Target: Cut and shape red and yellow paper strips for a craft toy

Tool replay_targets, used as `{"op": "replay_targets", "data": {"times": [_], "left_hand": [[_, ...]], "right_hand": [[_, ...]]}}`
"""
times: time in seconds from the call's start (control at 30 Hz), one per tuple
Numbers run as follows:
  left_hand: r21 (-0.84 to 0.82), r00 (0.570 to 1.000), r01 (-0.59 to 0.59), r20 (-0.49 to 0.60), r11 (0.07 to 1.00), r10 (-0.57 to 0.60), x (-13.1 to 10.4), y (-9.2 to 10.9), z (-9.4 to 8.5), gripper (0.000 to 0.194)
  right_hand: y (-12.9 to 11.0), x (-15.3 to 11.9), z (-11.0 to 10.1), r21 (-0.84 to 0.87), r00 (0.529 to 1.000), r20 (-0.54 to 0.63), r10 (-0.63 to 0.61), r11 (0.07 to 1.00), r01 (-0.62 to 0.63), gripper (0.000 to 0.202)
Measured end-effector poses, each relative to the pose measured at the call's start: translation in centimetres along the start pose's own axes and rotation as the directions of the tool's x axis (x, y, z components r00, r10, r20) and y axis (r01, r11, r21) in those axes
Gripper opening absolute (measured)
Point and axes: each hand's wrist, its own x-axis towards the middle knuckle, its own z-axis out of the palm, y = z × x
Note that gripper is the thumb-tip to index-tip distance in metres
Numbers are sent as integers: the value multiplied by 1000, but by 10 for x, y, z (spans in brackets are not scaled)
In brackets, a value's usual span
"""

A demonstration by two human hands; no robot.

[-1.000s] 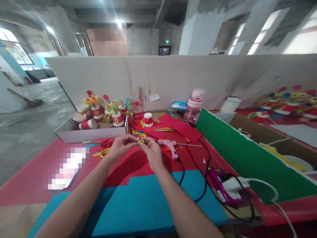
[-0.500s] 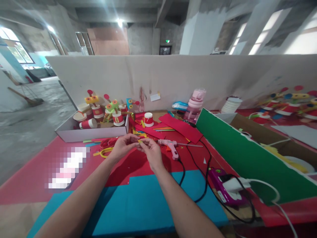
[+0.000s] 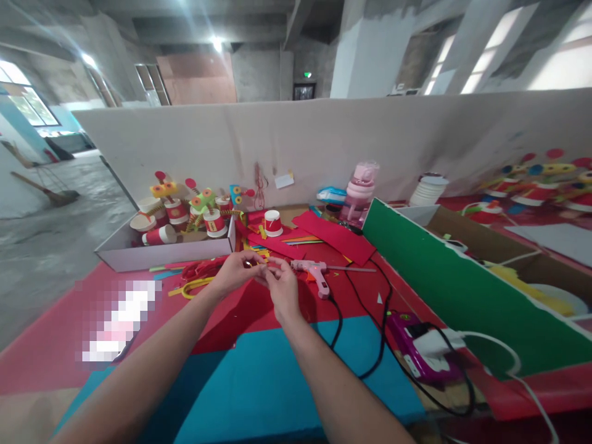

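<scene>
Both the left hand (image 3: 235, 272) and the right hand (image 3: 283, 290) are curled nearly closed and meet just left of the pink glue gun (image 3: 317, 271). I can't tell what small thing, if any, they pinch. The gun lies sideways on the desk (image 3: 50, 348), nose pointing left toward the right hand, which is nearer.

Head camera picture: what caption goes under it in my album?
A bare left hand and bare right hand meet over a red-covered table, beside a pink plastic pistol-shaped glue gun.
</scene>
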Motion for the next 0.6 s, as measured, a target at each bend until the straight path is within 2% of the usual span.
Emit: {"op": "replay_targets", "data": {"times": [0.1, 0.2, 0.3, 0.4, 0.47, 0.53, 0.6], "left_hand": [[202, 997, -70, 57, 977, 60, 32, 3, -9, 16], [457, 980, -136, -69, 879, 187, 65, 5, -23, 9], [585, 956, -173, -95, 792, 279, 76, 5, -36, 15], [639, 943, -167, -120, 751, 311, 57, 1, -49, 19], [687, 945, -100, -161, 719, 285, 35, -6, -58, 22], [753, 967, 26, -186, 657, 175, 11, -18, -66, 23], [814, 990, 116, -142, 569, 2, -8, -31, -73, 25]], "right_hand": [[-1, 1, 0, 48, 997, -80, -2, 999, 6, 38], [-1, 3, -3, 54, 988, -150, 42, 998, -35, 31], [0, 4, -6, 21, 981, -171, 93, 996, -91, 27], [3, 4, -6, 9, 980, -136, 143, 990, -143, 25], [5, 3, -5, -3, 978, -108, 177, 984, -178, 24], [6, 2, -4, -29, 977, -75, 199, 979, -202, 25], [6, 0, -3, -66, 976, -48, 213, 974, -216, 26]]}}
